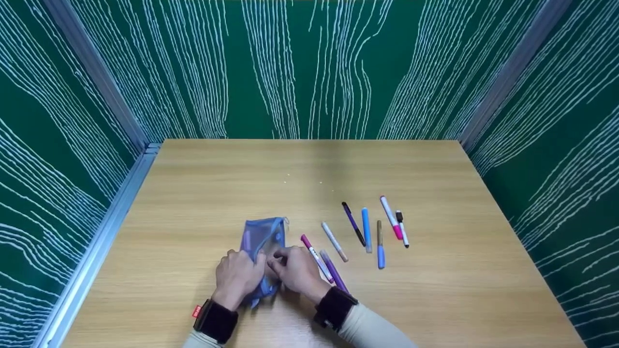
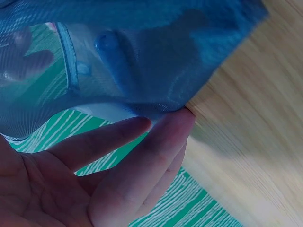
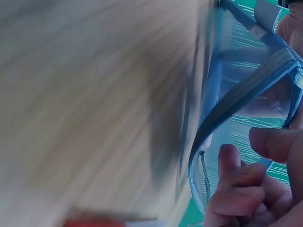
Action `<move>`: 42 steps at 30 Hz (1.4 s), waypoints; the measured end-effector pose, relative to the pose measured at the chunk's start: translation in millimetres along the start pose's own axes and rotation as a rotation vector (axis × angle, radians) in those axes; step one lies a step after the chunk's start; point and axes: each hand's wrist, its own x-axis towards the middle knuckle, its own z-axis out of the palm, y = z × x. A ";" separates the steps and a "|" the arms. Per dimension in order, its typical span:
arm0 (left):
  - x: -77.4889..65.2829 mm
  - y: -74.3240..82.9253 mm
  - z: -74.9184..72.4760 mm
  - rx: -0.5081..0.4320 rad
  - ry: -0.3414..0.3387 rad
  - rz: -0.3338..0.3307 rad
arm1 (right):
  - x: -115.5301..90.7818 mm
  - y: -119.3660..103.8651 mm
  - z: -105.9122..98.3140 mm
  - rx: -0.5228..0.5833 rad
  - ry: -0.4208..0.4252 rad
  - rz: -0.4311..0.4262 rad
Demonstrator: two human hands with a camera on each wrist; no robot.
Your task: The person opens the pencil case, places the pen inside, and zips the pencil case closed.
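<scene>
A blue translucent mesh zip pouch [image 1: 261,233] lies left of the middle of the table. My left hand [image 1: 239,274] pinches its side, thumb and fingers meeting at the mesh in the left wrist view. At the pouch's parted zip edge [image 3: 236,97] is my right hand [image 1: 299,271], its fingers loosely bent, the thumb apart from them and nothing between. Through the mesh a blue marker [image 2: 113,56] shows inside. Just right of the right hand lie a magenta-capped marker [image 1: 316,258] and a purple marker [image 1: 333,270].
Farther right on the wooden table [image 1: 193,193] lie several loose pens: a white marker [image 1: 334,241], a dark pen [image 1: 354,223], a light blue marker [image 1: 366,229], a brown-and-blue marker [image 1: 380,244], a pink-capped marker [image 1: 390,217] and a small black-and-white marker [image 1: 402,229]. Green white-streaked walls [image 1: 304,72] enclose the table.
</scene>
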 end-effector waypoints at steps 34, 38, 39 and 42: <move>-2.4 1.3 1.5 -0.004 0.003 -0.004 | -23.9 33.6 -43.6 -0.429 0.055 0.038; -2.2 1.4 1.0 -0.005 -0.002 -0.003 | -25.5 35.7 -44.1 -0.440 0.028 0.060; -2.1 1.4 0.9 -0.005 -0.003 -0.002 | -25.9 36.0 -44.1 -0.444 0.023 0.061; -2.1 1.7 0.9 -0.005 -0.006 0.003 | -27.5 37.2 -44.0 -0.460 0.023 0.048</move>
